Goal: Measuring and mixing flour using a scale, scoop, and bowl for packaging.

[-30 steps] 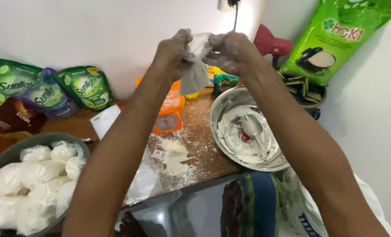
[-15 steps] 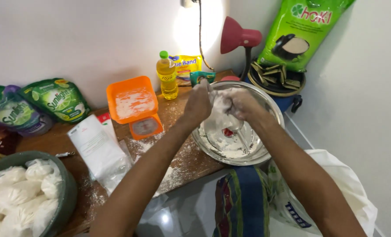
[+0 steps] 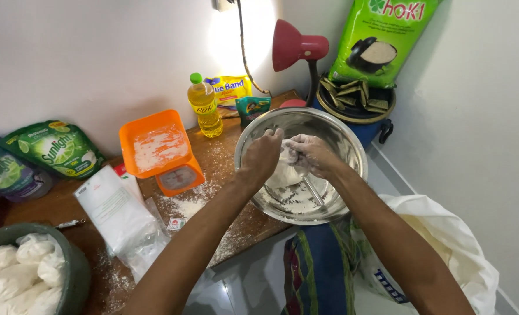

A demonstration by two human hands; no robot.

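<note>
**Plastic bag of flour held over the steel bowl**

Plastic bag (image 3: 284, 169), small, clear and white with flour, sits between both hands just above the inside of the steel mixing bowl (image 3: 341, 137). From the head camera, the left hand (image 3: 262, 156) grips the bag's left side with fingers curled around it, and the right hand (image 3: 313, 155), dusted with flour, pinches the bag's right side. Both hands are closed on the bag and touch each other across it. A metal spoon (image 3: 314, 192) lies in the bowl on a layer of flour, below the hands.

The bowl rests on the right end of a wooden table (image 3: 224, 163) scattered with flour. Left of the bowl stands an orange kitchen scale (image 3: 161, 153) with flour in its tray, and behind it a bottle of cooking oil (image 3: 204, 106). A flat white packet (image 3: 116, 211) lies near the table's front edge. A green tub (image 3: 73, 274) at the lower left holds tied bags of flour. A red desk lamp (image 3: 297, 45) stands behind the bowl.
</note>
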